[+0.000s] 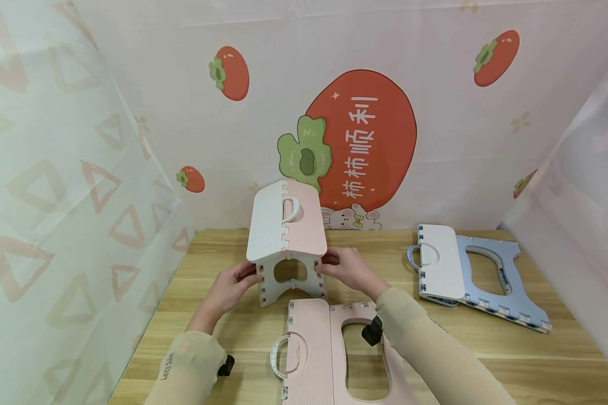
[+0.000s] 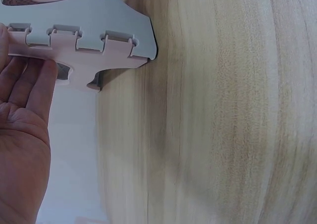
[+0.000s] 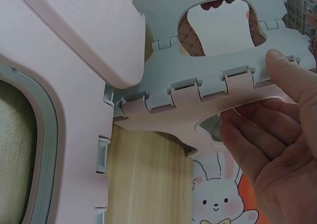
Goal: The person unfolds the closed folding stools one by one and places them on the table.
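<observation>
Pink and whitish plastic forms the folding stool (image 1: 306, 233) between your hands, upright near the back of the wooden worktop (image 1: 385, 247), its top peaked like a roof. Your left hand (image 1: 226, 291) pinches its left side edge; your right hand (image 1: 351, 270) pinches the right one, thumb in front, fingers behind. Closer to you lies a pink stool (image 1: 319, 360), its handle (image 1: 273, 359) to the left. Well to the right lies a blue-and-white stool (image 1: 450, 273).

Pink and white stool (image 1: 290, 239), woodgrain table (image 1: 380, 253)
</observation>
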`<action>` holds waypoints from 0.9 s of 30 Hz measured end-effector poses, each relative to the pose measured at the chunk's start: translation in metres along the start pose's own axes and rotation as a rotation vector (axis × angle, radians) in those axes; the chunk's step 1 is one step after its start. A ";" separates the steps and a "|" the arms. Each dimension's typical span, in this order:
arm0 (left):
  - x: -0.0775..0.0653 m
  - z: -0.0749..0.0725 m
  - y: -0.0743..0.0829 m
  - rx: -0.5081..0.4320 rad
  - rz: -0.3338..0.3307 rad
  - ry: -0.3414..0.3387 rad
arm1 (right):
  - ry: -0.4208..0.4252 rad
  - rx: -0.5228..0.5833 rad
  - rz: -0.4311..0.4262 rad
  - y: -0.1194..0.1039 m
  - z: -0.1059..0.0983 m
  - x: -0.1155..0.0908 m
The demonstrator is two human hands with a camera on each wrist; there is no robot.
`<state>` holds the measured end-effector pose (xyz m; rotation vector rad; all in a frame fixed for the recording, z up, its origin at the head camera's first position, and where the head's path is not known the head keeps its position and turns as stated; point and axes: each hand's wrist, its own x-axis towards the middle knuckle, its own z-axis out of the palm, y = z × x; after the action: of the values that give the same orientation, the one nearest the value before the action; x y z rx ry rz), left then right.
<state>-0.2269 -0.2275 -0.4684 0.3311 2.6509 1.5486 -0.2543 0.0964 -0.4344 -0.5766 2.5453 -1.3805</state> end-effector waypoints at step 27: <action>-0.009 -0.026 0.007 0.014 -0.025 -0.036 | 0.012 0.062 0.013 0.009 -0.018 -0.004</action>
<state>-0.2212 -0.2482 -0.4502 0.3224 2.6294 1.5030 -0.2585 0.1160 -0.4324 -0.5410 2.5011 -1.4571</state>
